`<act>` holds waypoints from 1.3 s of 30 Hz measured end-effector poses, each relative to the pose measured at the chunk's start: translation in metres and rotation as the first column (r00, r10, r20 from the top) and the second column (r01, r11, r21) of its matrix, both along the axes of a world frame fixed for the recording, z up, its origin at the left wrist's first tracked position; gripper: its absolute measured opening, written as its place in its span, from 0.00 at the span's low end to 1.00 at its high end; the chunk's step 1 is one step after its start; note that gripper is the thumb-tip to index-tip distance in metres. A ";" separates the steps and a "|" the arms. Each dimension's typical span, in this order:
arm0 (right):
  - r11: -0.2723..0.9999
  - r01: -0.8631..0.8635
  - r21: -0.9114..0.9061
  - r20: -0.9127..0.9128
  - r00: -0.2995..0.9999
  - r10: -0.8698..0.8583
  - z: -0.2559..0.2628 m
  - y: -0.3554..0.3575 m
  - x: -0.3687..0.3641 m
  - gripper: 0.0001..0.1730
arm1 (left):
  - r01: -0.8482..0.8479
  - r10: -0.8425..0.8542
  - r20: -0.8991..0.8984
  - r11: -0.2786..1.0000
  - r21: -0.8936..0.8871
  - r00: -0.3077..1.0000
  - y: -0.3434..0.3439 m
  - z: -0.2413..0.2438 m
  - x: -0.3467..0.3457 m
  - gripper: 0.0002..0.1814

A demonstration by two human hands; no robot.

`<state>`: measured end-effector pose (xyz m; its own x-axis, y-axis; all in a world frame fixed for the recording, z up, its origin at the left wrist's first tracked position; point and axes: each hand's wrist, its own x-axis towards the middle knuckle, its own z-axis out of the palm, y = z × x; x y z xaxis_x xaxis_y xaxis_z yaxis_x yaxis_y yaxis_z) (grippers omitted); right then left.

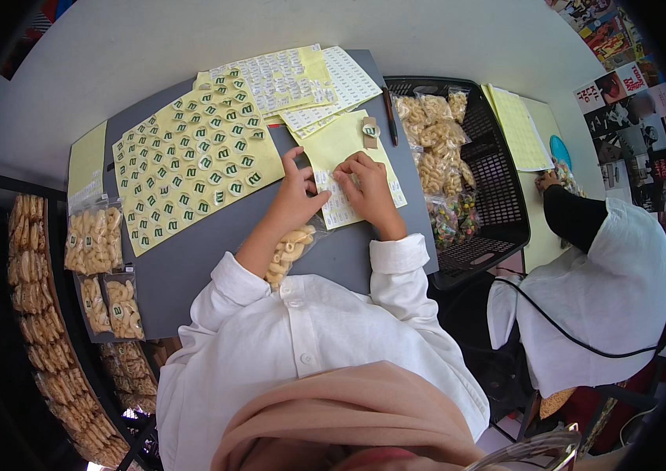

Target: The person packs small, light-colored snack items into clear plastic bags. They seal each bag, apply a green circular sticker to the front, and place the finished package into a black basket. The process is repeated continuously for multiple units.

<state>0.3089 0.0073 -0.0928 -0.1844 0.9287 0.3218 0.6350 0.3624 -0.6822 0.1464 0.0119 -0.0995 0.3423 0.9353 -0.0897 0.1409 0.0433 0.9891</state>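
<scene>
My left hand point(296, 194) is held over the desk with its fingers apart and nothing visible in it. My right hand point(371, 188) bends its fingers down on a yellow backing sheet point(333, 138) with rows of small white printed labels point(337, 203) along its near end. Whether a label is pinched there cannot be made out. Under my left forearm lies a clear plastic bag of curled, macaroni-shaped snacks point(290, 250), partly covered by the arm. On the same sheet, farther up, a small brown strip point(370, 141) carries a round sticker.
A large sheet of round green-and-white stickers point(191, 159) covers the desk's left. Label sheets point(286, 82) overlap behind. Bagged snacks point(94, 235) lie left; a pen point(390, 118) and black basket point(494, 194) of bags stand right. Another person's arm point(571, 215) works beyond.
</scene>
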 end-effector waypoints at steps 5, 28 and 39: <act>0.999 0.010 -0.033 -0.030 0.999 -0.011 -0.003 0.001 0.000 0.05 | -0.001 0.001 -0.009 1.000 0.015 1.000 0.001 -0.005 0.000 0.43; 0.936 -0.218 -0.276 -0.795 0.599 -0.095 0.038 -0.019 -0.003 0.10 | -0.037 0.081 -0.366 0.991 0.126 0.927 -0.017 0.049 -0.003 0.34; 0.899 -0.320 -0.298 -0.831 0.550 -0.080 0.058 -0.050 -0.033 0.09 | -0.055 0.226 -0.161 0.724 0.687 0.961 -0.045 0.096 -0.027 0.10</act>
